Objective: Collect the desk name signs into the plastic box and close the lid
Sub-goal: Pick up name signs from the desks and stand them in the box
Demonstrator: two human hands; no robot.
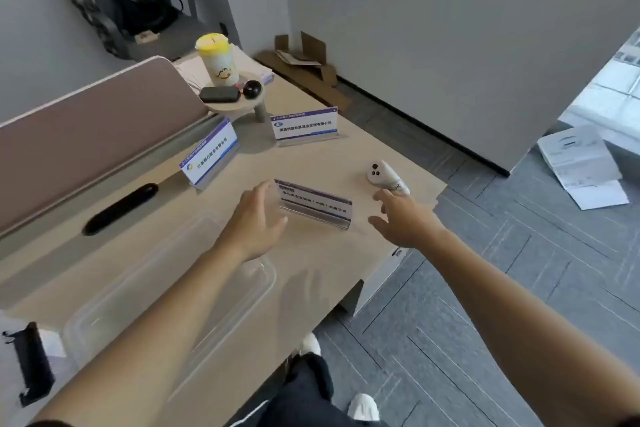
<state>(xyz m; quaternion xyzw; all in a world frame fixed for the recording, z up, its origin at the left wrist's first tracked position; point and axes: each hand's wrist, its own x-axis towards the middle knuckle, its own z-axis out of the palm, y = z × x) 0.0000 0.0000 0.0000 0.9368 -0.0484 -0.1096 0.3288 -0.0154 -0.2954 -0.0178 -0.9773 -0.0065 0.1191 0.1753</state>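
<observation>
Between open left hand (254, 218) and right hand (401, 218): nearest name sign (313, 202).

Both hands spread, palms facing each other, flanking the nearest name sign (313, 203) on the desk (311, 263): left hand (254, 222) just beside its left end, right hand (403, 218) off its right end, contact with the sign not clear for either. Two more signs stand farther back, one (209, 154) by the desk partition (86, 135), one (304, 122) near a small round stand (239, 107) holding a yellow-lidded cup (217, 60). Clear plastic box (166, 291) sits open on the desk under the left forearm; white controller (384, 177) lies just past the right fingertips.
</observation>
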